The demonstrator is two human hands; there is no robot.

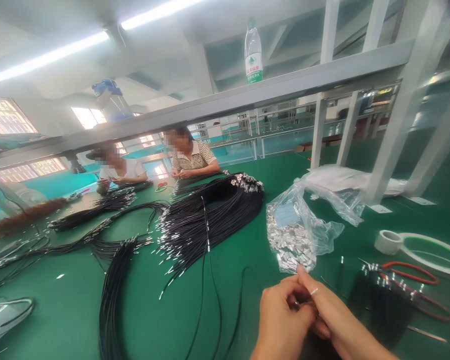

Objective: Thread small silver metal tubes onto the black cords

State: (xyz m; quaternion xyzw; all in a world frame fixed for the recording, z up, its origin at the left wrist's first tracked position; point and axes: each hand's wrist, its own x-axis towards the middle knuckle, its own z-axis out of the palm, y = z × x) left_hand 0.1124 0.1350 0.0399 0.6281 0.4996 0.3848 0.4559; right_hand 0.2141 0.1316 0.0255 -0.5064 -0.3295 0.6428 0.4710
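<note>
Silver clip (314, 291), tiny and half hidden, sits pinched where the left hand (281, 320) and right hand (330, 315) press together; a black cord (210, 270) seems to run toward them, though its end is covered (both wrists are cut off by the bottom edge). Just beyond the fingertips lies a clear bag of clips (294, 235); open green table (165, 320) spreads leftward.

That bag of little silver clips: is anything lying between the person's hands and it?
Nothing visible. The left hand and right hand pinch a small piece together at the near edge of the green table. The bag of silver clips lies open just beyond their fingertips, with only bare table between.
</note>
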